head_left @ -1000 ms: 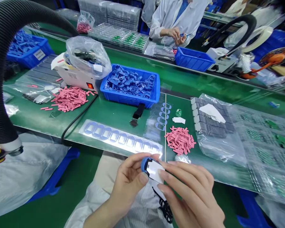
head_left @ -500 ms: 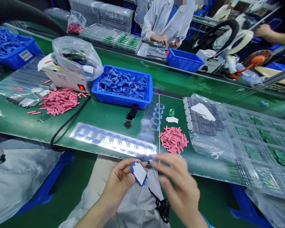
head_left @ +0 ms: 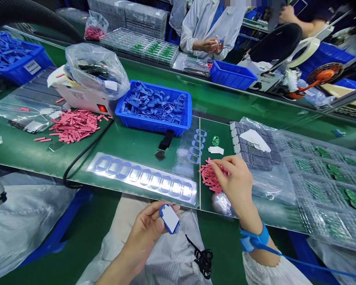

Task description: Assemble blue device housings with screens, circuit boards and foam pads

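Observation:
My left hand (head_left: pixel 146 227) is closed around the edge of a small blue plastic housing with a white rectangular panel (head_left: pixel 170 218) facing up. It holds the part over my lap, in front of the table edge. My right hand (head_left: pixel 235 180) reaches over the pile of pink strips (head_left: pixel 209 180), thumb and forefinger pinched at its upper left side. A pink strip shows at those fingertips. The hand hides the pile's right part. A blue wrist strap (head_left: pixel 255 238) with a cord is on my right wrist.
A sheet of oval blue-rimmed stickers (head_left: pixel 145 177) lies along the near edge. Behind it stands a blue bin of housings (head_left: pixel 152 127). Grey trays (head_left: pixel 252 152) and clear trays with green boards (head_left: pixel 326 170) are at right. A co-worker's hands (head_left: pixel 209 45) work across the bench.
My right hand has moved from beside the housing up and forward to the pink strips, its fingers closing to a pinch. My left hand, still holding the housing, has shifted slightly left.

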Demonstrator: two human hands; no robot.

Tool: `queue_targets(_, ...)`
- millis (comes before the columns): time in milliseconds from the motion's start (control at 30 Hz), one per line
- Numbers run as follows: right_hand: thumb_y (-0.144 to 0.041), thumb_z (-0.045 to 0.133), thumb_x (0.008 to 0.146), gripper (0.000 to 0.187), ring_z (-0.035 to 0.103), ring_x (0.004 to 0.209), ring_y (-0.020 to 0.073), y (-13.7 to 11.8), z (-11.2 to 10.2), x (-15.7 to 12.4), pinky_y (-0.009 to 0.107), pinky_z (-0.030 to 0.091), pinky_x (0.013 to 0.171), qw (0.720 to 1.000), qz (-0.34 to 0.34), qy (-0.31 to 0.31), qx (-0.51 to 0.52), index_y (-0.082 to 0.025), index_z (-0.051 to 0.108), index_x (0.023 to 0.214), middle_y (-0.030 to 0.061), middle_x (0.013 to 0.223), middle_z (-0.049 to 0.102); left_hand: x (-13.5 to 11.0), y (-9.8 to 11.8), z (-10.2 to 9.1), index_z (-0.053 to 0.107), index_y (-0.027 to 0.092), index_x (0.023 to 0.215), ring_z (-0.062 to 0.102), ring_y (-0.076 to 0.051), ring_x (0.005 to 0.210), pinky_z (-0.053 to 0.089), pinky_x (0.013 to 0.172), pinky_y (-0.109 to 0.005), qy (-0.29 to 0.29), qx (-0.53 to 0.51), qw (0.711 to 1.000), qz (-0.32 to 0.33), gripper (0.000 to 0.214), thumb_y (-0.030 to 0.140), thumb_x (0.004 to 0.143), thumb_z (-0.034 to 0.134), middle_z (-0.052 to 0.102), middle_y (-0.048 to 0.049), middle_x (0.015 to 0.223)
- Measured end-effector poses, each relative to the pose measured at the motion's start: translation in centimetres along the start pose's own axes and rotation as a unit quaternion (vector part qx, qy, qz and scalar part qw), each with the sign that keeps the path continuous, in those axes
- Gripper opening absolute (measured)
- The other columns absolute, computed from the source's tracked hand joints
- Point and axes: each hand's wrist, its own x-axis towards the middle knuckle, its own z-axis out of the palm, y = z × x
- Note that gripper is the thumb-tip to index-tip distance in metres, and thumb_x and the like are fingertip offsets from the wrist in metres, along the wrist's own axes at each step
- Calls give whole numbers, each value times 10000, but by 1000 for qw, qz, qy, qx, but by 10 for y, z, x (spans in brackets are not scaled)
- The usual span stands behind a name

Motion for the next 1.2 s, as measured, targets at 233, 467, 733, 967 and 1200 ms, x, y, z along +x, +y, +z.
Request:
queue_targets(233, -399, 602, 837, 263, 633, 574, 137, 17, -10, -2, 248, 498, 524, 994, 48, -8, 98, -177, 712, 747, 35, 724, 714, 0, 0, 1, 758, 252, 901, 685, -188, 832, 527, 717, -251, -2, -28, 1000, 5, 332, 379, 602, 823, 777, -61, 929)
queue_targets(467, -286, 605, 841, 144, 677, 707, 177, 6, -21, -14, 308, 540, 667, 992, 52, 57, 104, -177, 698, 830, 60, 818, 729, 3, 0, 3, 758, 251, 894, 693, -161, 815, 528, 707, -212, -4, -47, 999, -9, 319, 379, 608, 819, 780, -46, 919)
queue_targets(733, -216, 502, 907, 134, 593, 937, 189, -71, -46, -44, 346, 509, 790, 893, -87, -71, 435, -227, 631, 873, 55, 954, 614, 1, -2, 23, 746, 215, 950, 693, -109, 747, 534, 666, -166, -67, -104, 992, -18, 280, 355, 709, 767, 776, -23, 887)
queue_targets(967, -272, 499, 929, 134, 547, 1041, 166, -77, -33, -56, 302, 494, 863, 839, -23, -79, 537, -246, 627, 897, 44, 1074, 592, -5, -4, 33, 742, 191, 958, 701, -95, 762, 548, 659, -146, -111, -145, 983, -28, 264, 336, 738, 746, 777, -21, 894)
queue_targets(1200, -234, 483, 933, 137, 545, 1040, 182, -75, -32, -62, 355, 486, 868, 853, -55, -47, 517, -229, 620, 929, 50, 1068, 585, -6, -5, 35, 742, 204, 960, 724, -108, 772, 565, 647, -141, -110, -176, 977, -39, 240, 323, 752, 731, 784, -15, 904)
